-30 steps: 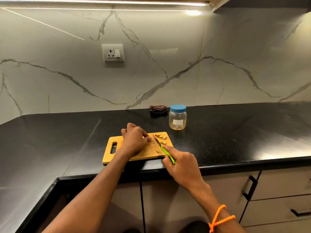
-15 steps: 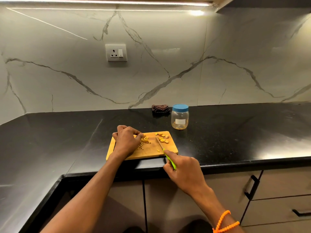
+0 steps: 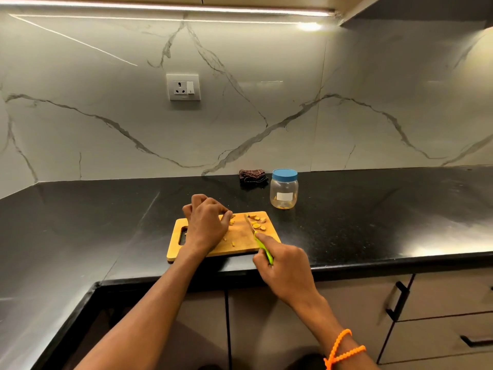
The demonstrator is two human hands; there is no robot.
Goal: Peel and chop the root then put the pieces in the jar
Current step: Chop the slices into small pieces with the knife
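Note:
A wooden cutting board (image 3: 240, 244) lies near the counter's front edge. Yellow-orange root slices (image 3: 257, 222) sit at its far right corner, and smaller bits (image 3: 231, 222) lie by my left fingertips. My left hand (image 3: 206, 222) rests curled on the board's left half; whether it holds a root piece is hidden. My right hand (image 3: 285, 265) grips a green-handled knife (image 3: 256, 237), its blade pointing away across the board between the two heaps. A clear jar (image 3: 283, 189) with a blue lid on stands behind the board to the right, with a few pieces at its bottom.
A folded dark cloth (image 3: 252, 176) lies against the marble backsplash left of the jar. The black counter (image 3: 373, 214) wraps around to the left. Drawers with black handles (image 3: 398, 300) sit below at right. A wall socket (image 3: 183, 87) is above.
My left hand has drawn back left from the knife, uncovering small root bits beside it. The knife has stayed roughly in place on the board.

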